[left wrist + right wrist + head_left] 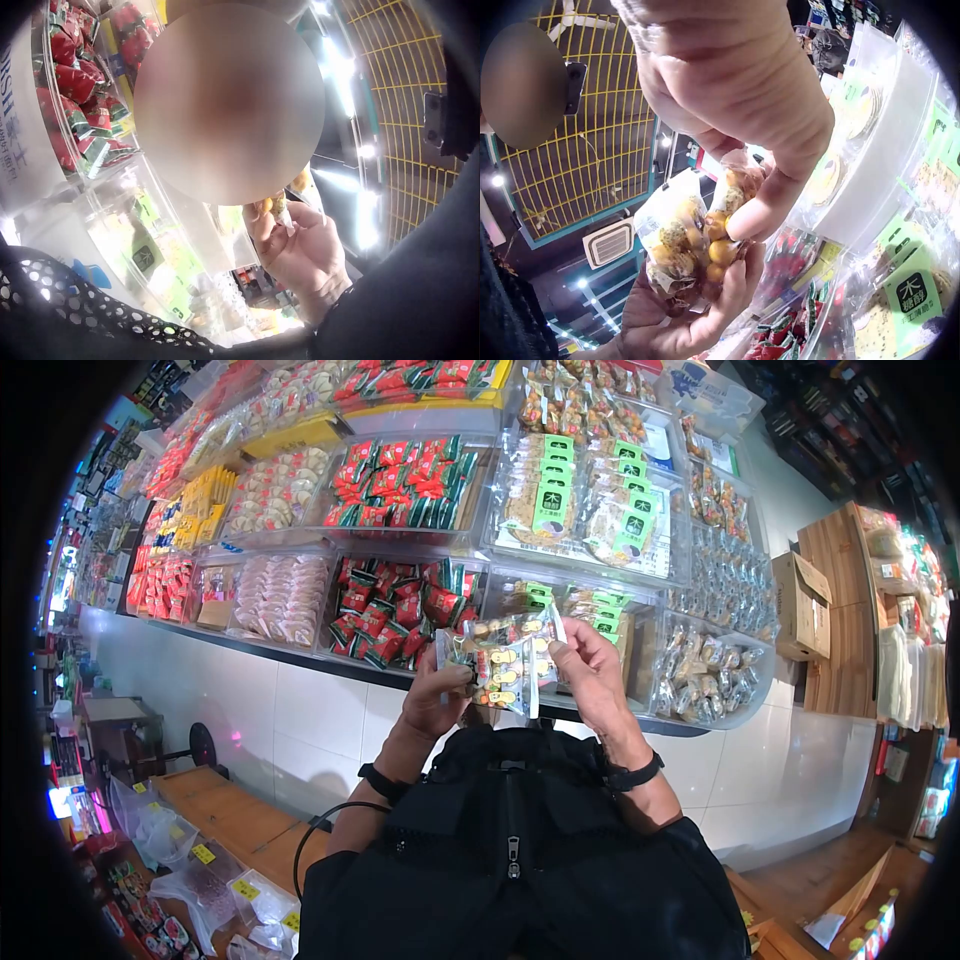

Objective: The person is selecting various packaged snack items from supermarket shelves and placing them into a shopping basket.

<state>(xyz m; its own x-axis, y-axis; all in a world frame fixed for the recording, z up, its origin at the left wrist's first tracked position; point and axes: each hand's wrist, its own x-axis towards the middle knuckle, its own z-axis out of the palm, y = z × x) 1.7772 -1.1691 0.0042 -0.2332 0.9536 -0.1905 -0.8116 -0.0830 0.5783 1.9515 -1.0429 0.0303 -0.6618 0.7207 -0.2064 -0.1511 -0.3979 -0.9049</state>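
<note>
Two small clear snack packets (500, 670) with round yellow-brown pieces inside are held up before the chest, over the near edge of the display. On the left side, my left hand (435, 692) grips them, thumb across the front. My right hand (592, 678) pinches the right end between thumb and fingers. Close up in the right wrist view, the packets (676, 244) lie side by side between both hands, with printed film around the pieces. A blurred patch covers much of the left wrist view, where the right hand (304, 251) shows beside a packet.
Below the hands, clear bins hold red-and-green packets (385, 610), pink-white packets (280, 595) and silvery packets (708, 675). Green-labelled round crackers (550, 495) stand farther back. A cardboard box (803, 605) is at the right, and wooden stands (235, 810) are at lower left.
</note>
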